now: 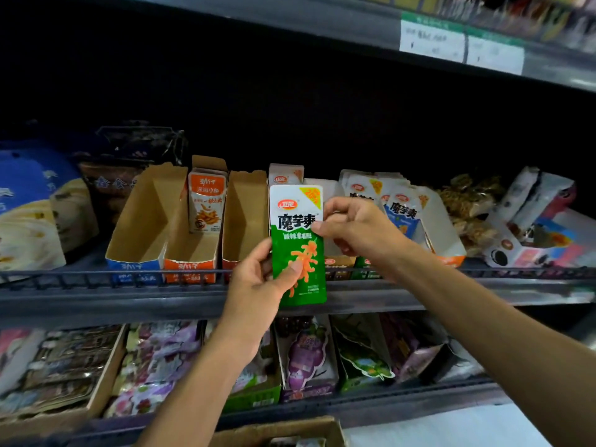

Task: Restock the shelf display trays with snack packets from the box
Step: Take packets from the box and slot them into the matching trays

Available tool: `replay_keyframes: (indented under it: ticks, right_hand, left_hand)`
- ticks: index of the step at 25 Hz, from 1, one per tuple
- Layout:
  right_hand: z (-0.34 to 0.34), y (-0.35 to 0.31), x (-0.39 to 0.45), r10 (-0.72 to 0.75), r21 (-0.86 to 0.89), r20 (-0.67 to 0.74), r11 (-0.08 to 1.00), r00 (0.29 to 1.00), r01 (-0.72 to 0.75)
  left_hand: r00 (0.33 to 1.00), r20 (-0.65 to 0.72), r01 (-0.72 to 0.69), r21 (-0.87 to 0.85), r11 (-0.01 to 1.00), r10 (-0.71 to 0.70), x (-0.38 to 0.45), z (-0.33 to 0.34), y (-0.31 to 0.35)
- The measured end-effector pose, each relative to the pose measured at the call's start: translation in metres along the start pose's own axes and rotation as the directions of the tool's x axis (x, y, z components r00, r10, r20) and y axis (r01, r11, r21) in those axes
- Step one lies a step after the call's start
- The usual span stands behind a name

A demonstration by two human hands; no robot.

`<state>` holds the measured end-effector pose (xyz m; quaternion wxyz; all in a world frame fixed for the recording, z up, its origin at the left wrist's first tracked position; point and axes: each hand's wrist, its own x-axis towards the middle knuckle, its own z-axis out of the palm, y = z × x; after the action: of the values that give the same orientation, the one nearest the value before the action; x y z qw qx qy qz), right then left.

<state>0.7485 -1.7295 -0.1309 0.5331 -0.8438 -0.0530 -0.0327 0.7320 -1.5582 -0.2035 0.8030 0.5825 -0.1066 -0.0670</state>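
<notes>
- Looking through the head camera, a person holds a green-and-white snack packet [297,243] upright in front of the middle shelf [96,296], just over its wire front rail [80,277].
- Left hand [261,279] grips the packet's lower left edge, thumb pressed on the front over the orange picture, fingers curled behind.
- Right hand [351,227] pinches the packet's right edge about halfway up, remaining fingers loosely curled.
- Behind the packet sits a row of cardboard display trays: the blue-fronted tray [138,227] looks bare inside, the orange-fronted tray [190,250] has one orange fish-snack packet [207,201] standing at its back.
- More white packets [387,195] fill the trays further right.
- Cardboard box [280,430] edge pokes in at the bottom.
</notes>
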Motion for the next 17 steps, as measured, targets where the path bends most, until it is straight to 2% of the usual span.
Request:
replay_keyframes:
  ticks: [1, 2, 3, 5, 7, 9, 11, 17]
  right_hand:
    - [-0.005, -0.001, 0.002, 0.021, 0.019, -0.036, 1.0, 0.999, -0.02]
    - [-0.014, -0.001, 0.005, 0.035, 0.044, -0.106, 0.999, 0.994, -0.03]
    - [-0.025, -0.001, 0.009, 0.04, 0.071, -0.21, 0.997, 0.977, -0.026]
    - [-0.056, 0.002, 0.018, 0.025, 0.103, -0.46, 0.994, 0.888, 0.025]
    - [-0.085, 0.009, 0.026, -0.037, 0.04, -0.63, 0.996, 0.776, 0.08]
    - [-0.101, 0.021, 0.035, -0.088, -0.077, -0.671, 0.996, 0.736, 0.05]
    - [-0.106, 0.032, 0.046, -0.084, -0.131, -0.664, 0.991, 0.743, -0.005]
    - [-0.09, 0.051, 0.07, 0.017, -0.099, -0.576, 0.991, 0.817, -0.09]
  left_hand:
    - [0.997, 0.002, -0.073, 0.129, 0.989, 0.073, -0.001, 0.0, 0.0]
    - [0.987, 0.009, -0.156, 0.324, 0.933, 0.162, -0.001, -0.002, -0.001]
    - [0.971, 0.032, -0.217, 0.54, 0.813, 0.238, -0.002, -0.005, -0.004]
    - [0.955, 0.072, -0.207, 0.855, 0.475, 0.287, -0.001, -0.011, -0.009]
    - [0.969, 0.085, -0.139, 0.963, 0.229, 0.233, 0.004, -0.015, -0.016]
    - [0.978, 0.116, -0.131, 0.988, 0.079, 0.173, 0.006, -0.016, -0.022]
    - [0.976, 0.138, -0.146, 0.989, 0.034, 0.167, 0.008, -0.017, -0.025]
    - [0.971, 0.116, -0.14, 0.985, 0.1, 0.211, 0.01, -0.02, -0.024]
